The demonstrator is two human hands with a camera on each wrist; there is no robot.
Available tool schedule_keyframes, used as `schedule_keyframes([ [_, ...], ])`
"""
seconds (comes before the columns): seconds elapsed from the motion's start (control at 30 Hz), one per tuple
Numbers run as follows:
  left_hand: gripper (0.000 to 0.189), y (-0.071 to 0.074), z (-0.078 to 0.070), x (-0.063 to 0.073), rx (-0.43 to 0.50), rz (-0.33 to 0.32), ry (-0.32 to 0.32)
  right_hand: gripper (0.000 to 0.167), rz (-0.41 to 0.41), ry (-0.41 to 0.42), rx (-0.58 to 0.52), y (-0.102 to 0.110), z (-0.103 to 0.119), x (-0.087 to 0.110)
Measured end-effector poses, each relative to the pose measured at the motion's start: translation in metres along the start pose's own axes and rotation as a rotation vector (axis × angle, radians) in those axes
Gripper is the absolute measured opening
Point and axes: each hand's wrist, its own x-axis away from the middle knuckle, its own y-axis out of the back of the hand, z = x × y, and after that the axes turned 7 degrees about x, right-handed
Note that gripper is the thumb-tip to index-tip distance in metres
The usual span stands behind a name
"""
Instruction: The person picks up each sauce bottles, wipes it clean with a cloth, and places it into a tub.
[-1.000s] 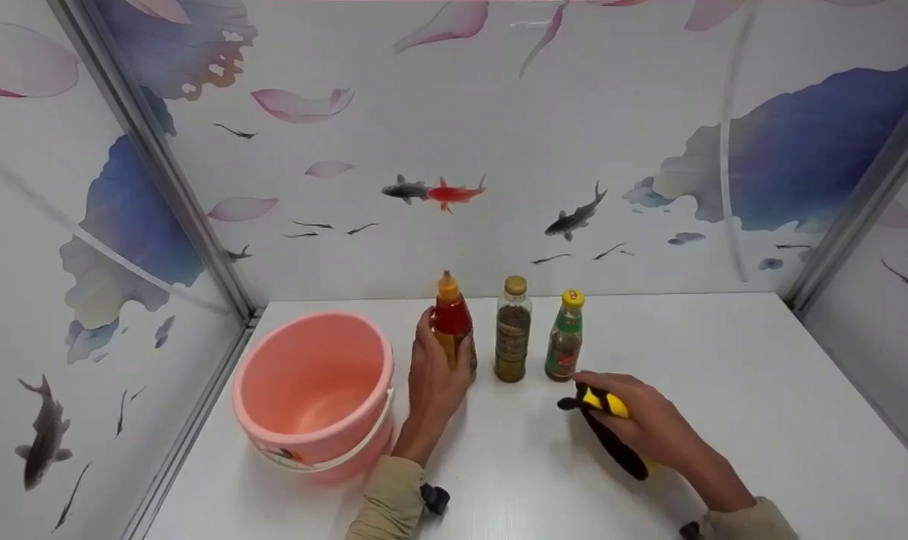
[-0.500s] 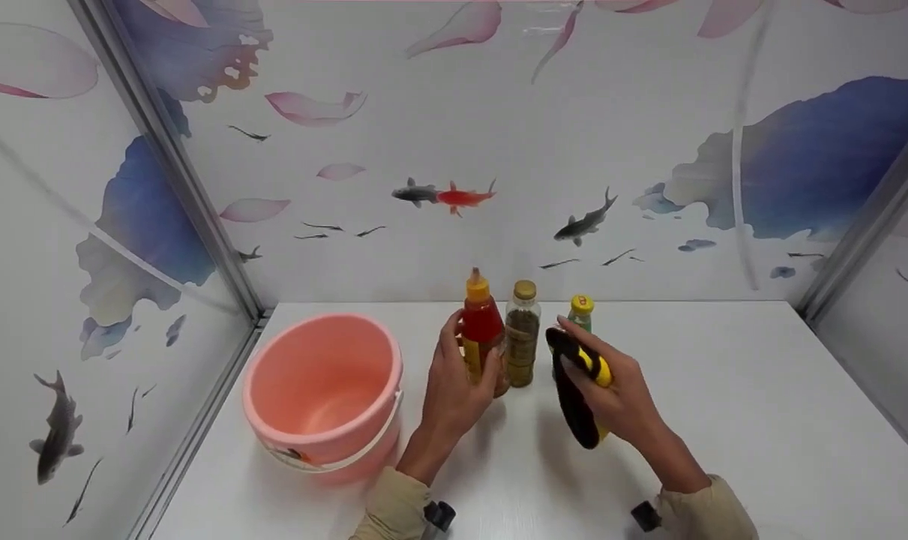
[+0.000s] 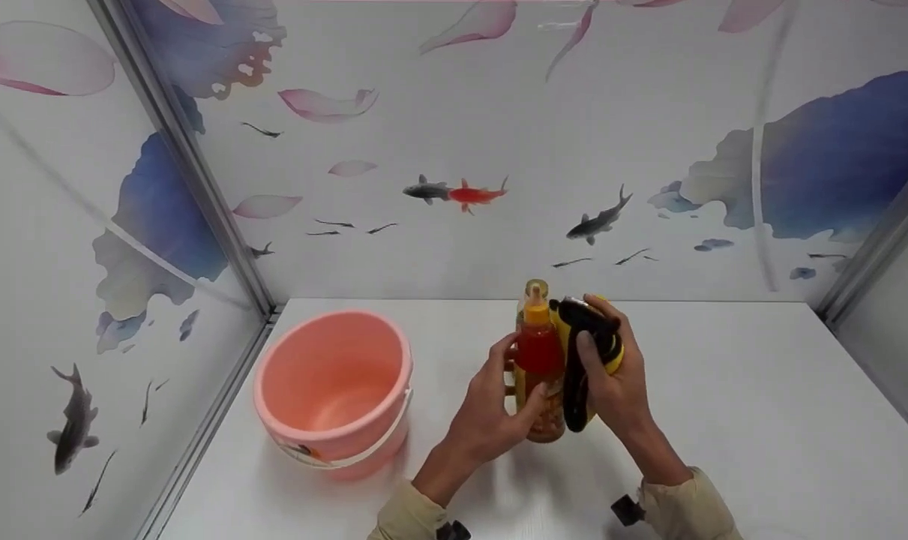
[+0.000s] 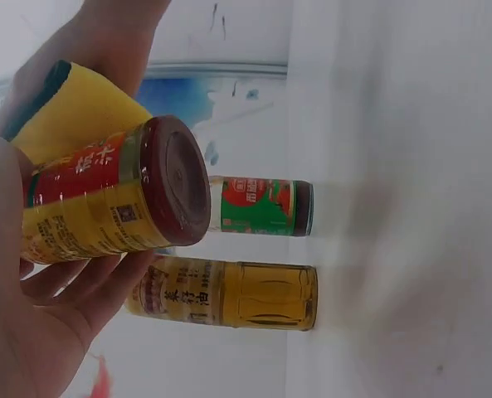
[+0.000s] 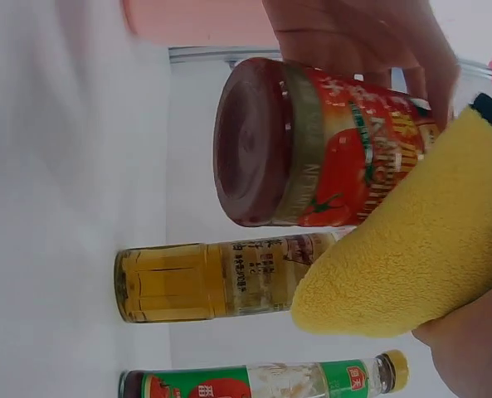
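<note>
My left hand (image 3: 491,409) grips a ketchup bottle (image 3: 541,352) with an orange nozzle cap, its base raised off the table in both wrist views. Pinched in my right hand (image 3: 622,382) is a folded yellow-and-black cloth (image 5: 403,232), right at the bottle's right side. Behind the ketchup stands a bottle of golden oil (image 5: 175,283), nearly all hidden in the head view except its cap. Beside it, a slim sauce bottle (image 4: 258,206) with a green and red label stands upright; in the head view the hands and cloth cover it.
A pink bucket (image 3: 379,442) with a white handle stands on the left of the white table (image 3: 738,420). Patterned panels (image 3: 334,255) with fish and petals enclose the back and sides.
The left hand has lifted the ketchup bottle and carried it right and nearer. The right hand has raised the cloth from low over the table up to the bottle's side.
</note>
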Motion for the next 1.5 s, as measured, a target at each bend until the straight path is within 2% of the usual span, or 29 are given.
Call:
schedule_keyframes([
  [0.17,0.078,-0.003,-0.003,0.002,0.021,0.053,-0.024,0.042,-0.002,-0.053,-0.048,-0.001,0.003,0.003],
  [0.33,0.077,-0.004,-0.002,0.002,0.013,0.071,-0.054,0.036,0.009,-0.038,-0.036,-0.006,0.001,0.004],
  [0.5,0.076,-0.004,-0.002,0.001,0.011,0.054,-0.084,0.037,-0.01,-0.053,-0.016,-0.009,-0.003,0.008],
  [0.63,0.076,-0.003,-0.002,-0.001,0.03,0.027,-0.101,0.043,0.007,-0.052,-0.022,-0.011,-0.006,0.01],
  [0.8,0.075,-0.001,-0.002,-0.004,0.034,-0.016,-0.083,0.052,0.047,-0.034,-0.03,-0.015,-0.01,0.011],
  [0.93,0.074,0.001,-0.004,-0.006,0.037,-0.024,-0.068,0.056,0.056,-0.037,-0.035,-0.016,-0.012,0.013],
  [1.23,0.074,0.0,-0.008,-0.016,0.049,-0.04,-0.055,0.048,0.051,-0.066,-0.035,-0.012,-0.017,0.022],
  [1.5,0.073,0.003,-0.009,-0.024,0.056,-0.073,-0.077,0.054,0.066,-0.106,-0.022,-0.014,-0.022,0.031],
])
